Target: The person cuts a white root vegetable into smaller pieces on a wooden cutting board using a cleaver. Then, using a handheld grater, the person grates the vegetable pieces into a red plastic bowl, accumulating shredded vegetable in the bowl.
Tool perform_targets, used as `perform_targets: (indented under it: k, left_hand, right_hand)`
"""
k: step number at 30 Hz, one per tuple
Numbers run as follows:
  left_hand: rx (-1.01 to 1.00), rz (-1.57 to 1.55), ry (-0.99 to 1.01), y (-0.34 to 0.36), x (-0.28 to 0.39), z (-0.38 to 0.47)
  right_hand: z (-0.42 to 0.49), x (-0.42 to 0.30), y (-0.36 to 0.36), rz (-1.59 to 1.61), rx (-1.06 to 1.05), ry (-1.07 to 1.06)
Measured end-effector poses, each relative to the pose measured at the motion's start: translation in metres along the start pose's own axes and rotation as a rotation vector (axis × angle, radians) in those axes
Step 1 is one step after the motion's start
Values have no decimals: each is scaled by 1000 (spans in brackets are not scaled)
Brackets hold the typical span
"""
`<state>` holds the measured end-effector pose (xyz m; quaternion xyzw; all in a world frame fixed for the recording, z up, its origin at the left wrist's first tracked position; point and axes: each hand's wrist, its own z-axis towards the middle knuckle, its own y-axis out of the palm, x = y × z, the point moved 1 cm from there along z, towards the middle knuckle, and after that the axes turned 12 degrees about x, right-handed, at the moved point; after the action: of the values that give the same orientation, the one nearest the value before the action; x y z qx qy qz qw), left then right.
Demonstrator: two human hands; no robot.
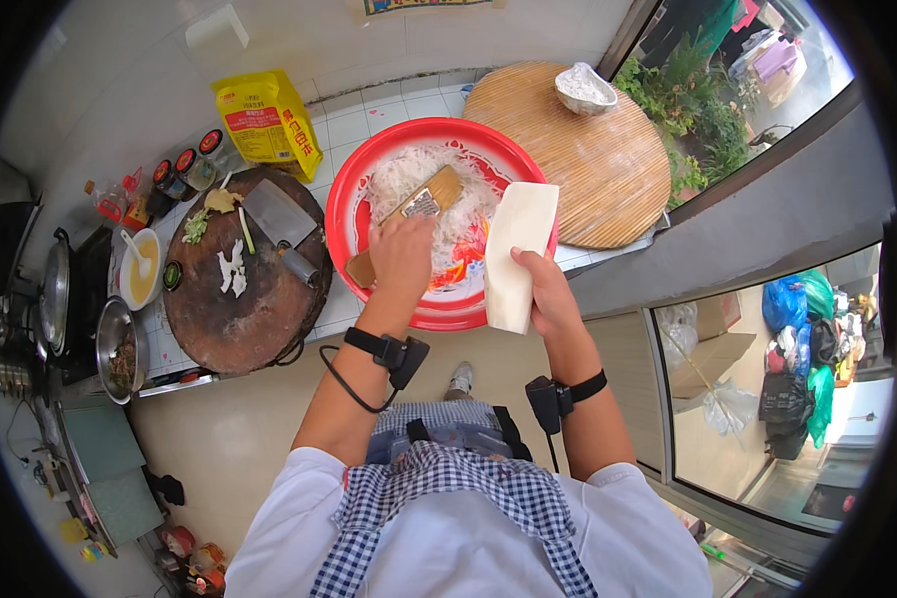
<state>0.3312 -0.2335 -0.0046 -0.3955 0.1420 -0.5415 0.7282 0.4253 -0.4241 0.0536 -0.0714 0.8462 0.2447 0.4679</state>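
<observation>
A red-rimmed enamel basin holds a heap of white shreds, probably radish. Across it slants a wooden grater with a metal grating plate. My left hand is closed over the grater's middle, hiding part of the board; its fingertips are by the plate. In my right hand is a long, thick piece of peeled white radish, held above the basin's right rim with the thumb on top.
Left of the basin, a round chopping block carries a cleaver and cut vegetables. Beyond stand a yellow bag, jars, a bowl of yellow liquid and a metal bowl. Right, a round board bears a powder-filled bowl.
</observation>
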Motion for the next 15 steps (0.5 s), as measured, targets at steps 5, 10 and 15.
perform_targets:
  k: [5,10,15]
  left_hand:
    - [-292,249,-386,-6,-40,8]
    - [-787,-378,-753,-1,-49,-3]
    - [-674,-1256,-1385,-2,11,-34]
  right_hand:
    - [20,7,-16,41,-41,78]
    - [28,2,-9,4,-69,9]
    - [30,-17,-3,-196,-50,-28]
